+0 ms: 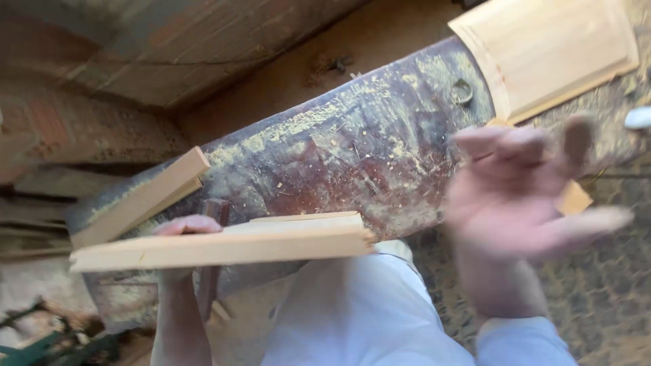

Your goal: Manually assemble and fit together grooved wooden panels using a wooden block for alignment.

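My left hand [178, 230] grips a stack of pale wooden strips [224, 245], held flat and level over the near edge of a dark, sawdust-covered workbench [352, 149]. Its thumb lies on top of the strips and the fingers are hidden beneath. My right hand [522, 203] hovers blurred at the right with its fingers spread apart and nothing in it. A small wooden offcut [575, 199] shows just behind those fingers, lying on the bench.
Another pale wooden strip [139, 198] lies at the bench's left end. A light wooden panel [549, 51] with a raised edge rests at the top right. Brick wall [61, 122] and stacked planks stand at the left. My white-clothed body fills the bottom centre.
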